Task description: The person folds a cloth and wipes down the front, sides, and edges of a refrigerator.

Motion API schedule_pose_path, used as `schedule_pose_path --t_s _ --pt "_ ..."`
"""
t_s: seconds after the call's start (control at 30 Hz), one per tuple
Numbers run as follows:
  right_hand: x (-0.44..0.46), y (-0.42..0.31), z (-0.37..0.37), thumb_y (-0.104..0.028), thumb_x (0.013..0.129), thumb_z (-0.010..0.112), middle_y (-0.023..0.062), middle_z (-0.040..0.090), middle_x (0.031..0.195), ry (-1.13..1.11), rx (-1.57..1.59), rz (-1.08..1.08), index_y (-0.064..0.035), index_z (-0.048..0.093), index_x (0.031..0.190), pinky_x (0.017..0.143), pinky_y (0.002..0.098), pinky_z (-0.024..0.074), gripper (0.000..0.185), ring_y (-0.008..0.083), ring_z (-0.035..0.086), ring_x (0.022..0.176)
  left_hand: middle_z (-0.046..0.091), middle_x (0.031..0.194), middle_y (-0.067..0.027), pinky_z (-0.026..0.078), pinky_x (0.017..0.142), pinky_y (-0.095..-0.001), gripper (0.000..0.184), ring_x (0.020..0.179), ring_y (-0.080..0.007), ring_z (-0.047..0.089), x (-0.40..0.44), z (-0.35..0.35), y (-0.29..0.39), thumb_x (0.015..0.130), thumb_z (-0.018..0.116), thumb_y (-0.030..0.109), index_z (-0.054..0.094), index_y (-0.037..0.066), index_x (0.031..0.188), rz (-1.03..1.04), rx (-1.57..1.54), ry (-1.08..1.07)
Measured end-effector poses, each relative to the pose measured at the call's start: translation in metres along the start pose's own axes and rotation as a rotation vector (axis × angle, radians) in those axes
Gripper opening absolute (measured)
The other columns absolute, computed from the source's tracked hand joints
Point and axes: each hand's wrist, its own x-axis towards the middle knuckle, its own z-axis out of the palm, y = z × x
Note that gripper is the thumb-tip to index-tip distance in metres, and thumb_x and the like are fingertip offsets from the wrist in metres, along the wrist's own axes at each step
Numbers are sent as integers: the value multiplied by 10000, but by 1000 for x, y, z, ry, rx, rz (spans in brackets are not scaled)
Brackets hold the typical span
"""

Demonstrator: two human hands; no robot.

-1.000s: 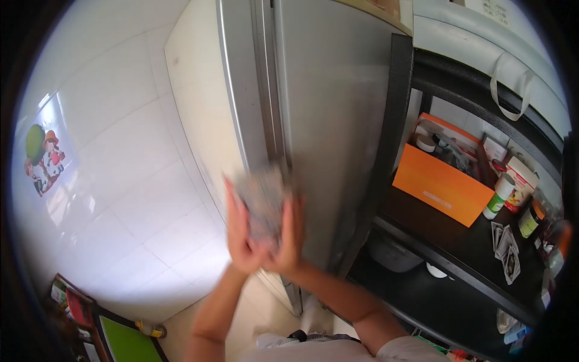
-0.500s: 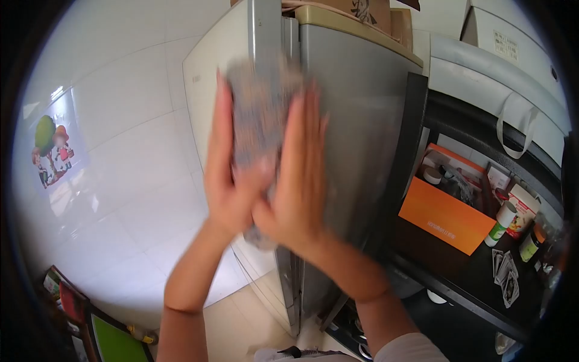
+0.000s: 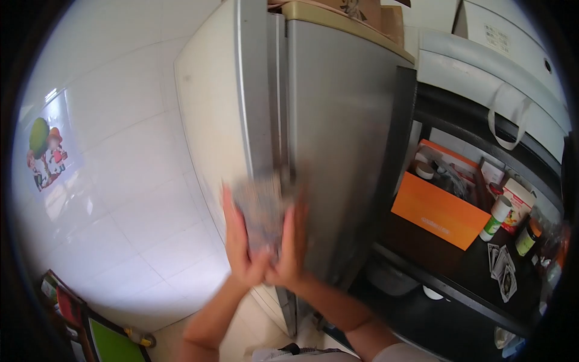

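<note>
Grey and blurry to look at. Gripping this block [image 3: 259,208] between left hand [image 3: 239,256] and right hand [image 3: 292,254], pressing from both sides, in front of a big silver fridge [image 3: 344,120].

Item [image 3: 260,208], possibly cloth, between the hands [image 3: 240,256]; fridge [image 3: 344,120] behind, shelf [image 3: 422,238] right.

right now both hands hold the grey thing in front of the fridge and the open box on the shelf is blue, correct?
The open box on the shelf is orange, not blue, as the head view shows. Left hand and right hand hold the grey thing in front of the fridge.
</note>
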Motion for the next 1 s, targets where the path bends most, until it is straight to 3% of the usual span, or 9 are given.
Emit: schedule_pose_path --t_s 0.13,0.23,0.37,0.43,0.53,0.67,0.87,0.93,1.0 --pt "-187 22 13 -418 901 448 367 207 1405 82 -53 29 45 166 1410 1036 625 155 743 552 248 1277 184 1414 -377 113 1043 -638 721 1295 -561 210 -164 20 -20 786 519 192 234 109 1444 -81 119 -48" --pt "-183 13 2 -402 903 445 365 218 1400 -10 -62 100 46 164 1410 1034 628 154 732 548 260 1273 196 1409 -379 109 1042 -642 734 1291 -566 212 -172 22 -17 776 535 179 236 148 1446 -115 105 -58" --pt "-82 2 -4 -368 897 450 361 213 1405 -10 -37 76 53 161 1411 1036 632 141 724 528 230 1300 157 1430 -365 103 1071 -592 755 1312 -557 160 -75 13 -12 762 527 149 207 14 1433 49 55 -27" --pt "-4 -6 -10 -292 866 495 348 181 1426 -56 -21 59 58 147 1415 1043 634 110 738 498 189 1332 83 1475 -310 94 1109 -480 764 1377 -444 80 -2 3 11 789 491 127 120 -55 1432 -69 1 -61" --pt "98 -17 -10 -213 819 528 333 139 1446 29 -46 -87 66 116 1419 1045 635 88 779 495 147 1345 111 1498 -238 166 1106 -382 797 1385 -309 156 93 1 37 790 499 112 73 -38 1445 -12 -316 39" --pt "113 -19 -6 -179 804 531 329 105 1456 70 -47 -116 76 97 1417 1047 633 69 793 495 120 1350 113 1503 -210 183 1100 -371 798 1375 -290 183 109 2 44 814 493 168 54 -29 1450 -12 -366 63" --pt "-68 2 6 -424 876 495 334 214 1423 71 -21 68 -3 180 1424 1028 624 185 760 520 247 1300 79 1466 -329 58 1117 -466 871 1382 -427 80 -71 5 -23 771 523 272 74 -133 1398 -93 -15 -58" --pt "-155 15 13 -405 885 486 333 280 1385 99 -67 77 6 208 1405 1017 610 234 719 515 310 1263 36 1462 -340 61 1108 -490 802 1373 -455 52 -145 15 -43 851 498 296 72 -52 1435 101 44 -101" --pt "-211 14 8 -380 885 491 336 298 1368 44 -81 171 16 208 1397 1022 594 241 706 516 323 1249 63 1453 -357 63 1101 -516 817 1361 -483 80 -211 21 -44 782 503 220 93 -72 1425 -36 97 -174"
